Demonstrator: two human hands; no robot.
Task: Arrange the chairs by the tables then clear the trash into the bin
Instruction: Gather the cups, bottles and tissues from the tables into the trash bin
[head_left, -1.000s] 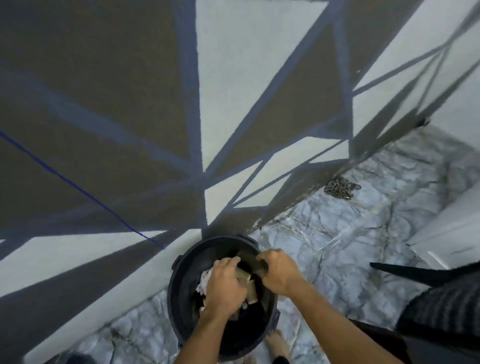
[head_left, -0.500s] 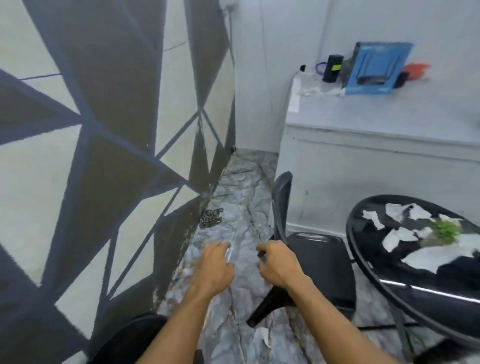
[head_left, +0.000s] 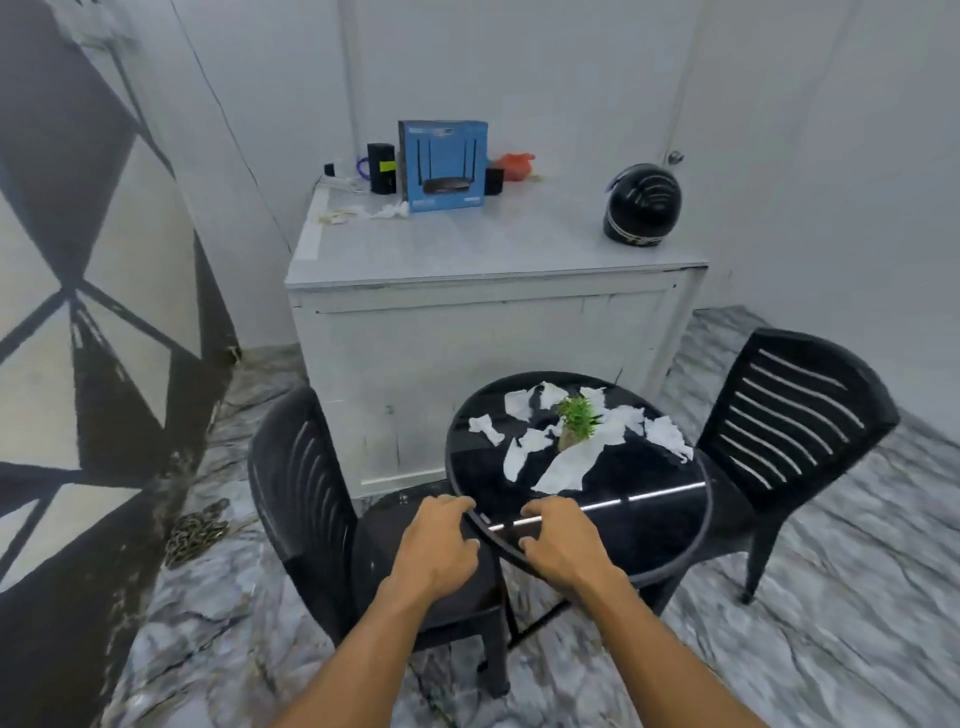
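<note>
A round black glass table (head_left: 644, 525) stands ahead of me with several crumpled white paper scraps (head_left: 566, 467) scattered on its top around a small green potted plant (head_left: 577, 422). One black plastic chair (head_left: 306, 499) sits at its left, another black chair (head_left: 795, 421) at its right. My left hand (head_left: 440, 545) hovers over the left chair's seat by the table's near rim, fingers loosely curled, holding nothing. My right hand (head_left: 558, 545) hangs over the table's near edge, also loosely curled and holding nothing. The bin is out of view.
A white cabinet (head_left: 493, 306) stands behind the table, carrying a blue router box (head_left: 444, 165), a black helmet (head_left: 641, 205) and small items. A patterned wall (head_left: 78, 312) runs along the left, with a chain (head_left: 195, 530) on the marble floor at its foot.
My view swung right from the black bin by the wall to the table. Both hands left the bin, where they had dropped trash, and now hang over the table's near edge.
</note>
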